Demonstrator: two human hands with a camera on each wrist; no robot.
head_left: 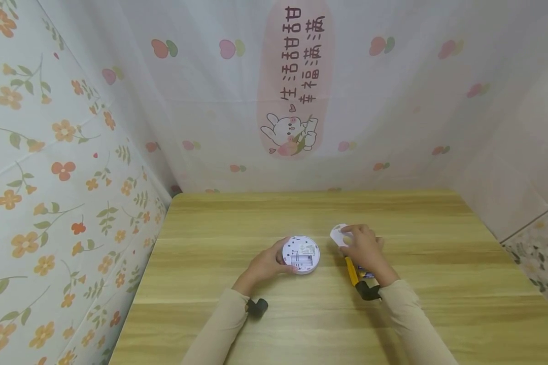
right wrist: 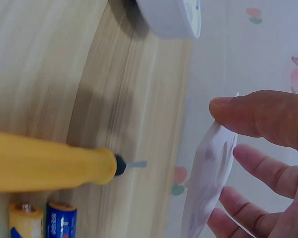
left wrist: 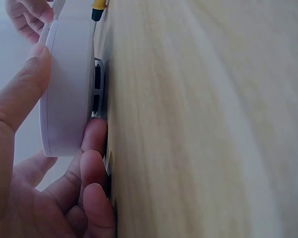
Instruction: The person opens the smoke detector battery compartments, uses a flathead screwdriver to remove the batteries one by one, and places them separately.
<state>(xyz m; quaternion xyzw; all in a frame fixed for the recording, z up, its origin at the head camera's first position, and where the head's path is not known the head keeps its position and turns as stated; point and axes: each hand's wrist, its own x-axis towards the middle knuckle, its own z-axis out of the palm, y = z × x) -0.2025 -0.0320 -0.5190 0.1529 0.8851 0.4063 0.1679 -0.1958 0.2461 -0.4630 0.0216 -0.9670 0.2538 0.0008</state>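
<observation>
A round white device (head_left: 305,240) with an open battery compartment on its face is held by my left hand (head_left: 266,261). In the left wrist view, the thumb lies at the rim of the device (left wrist: 69,94) and fingers curl beneath its lower edge; a dark slotted part shows on the underside. To its right, my right hand (head_left: 364,247) pinches a thin, flat white plate (head_left: 336,235) between thumb and fingers. The right wrist view shows this plate (right wrist: 206,178) edge-on, raised above the table, with a slot-like mark on it.
A yellow-handled screwdriver (right wrist: 49,162) lies on the wooden table (head_left: 201,223) below my right hand. Beside it are a yellow battery (right wrist: 26,224) and a blue battery (right wrist: 62,223). A printed curtain (head_left: 201,101) hangs behind the table, and a flowered one (head_left: 73,203) at the left.
</observation>
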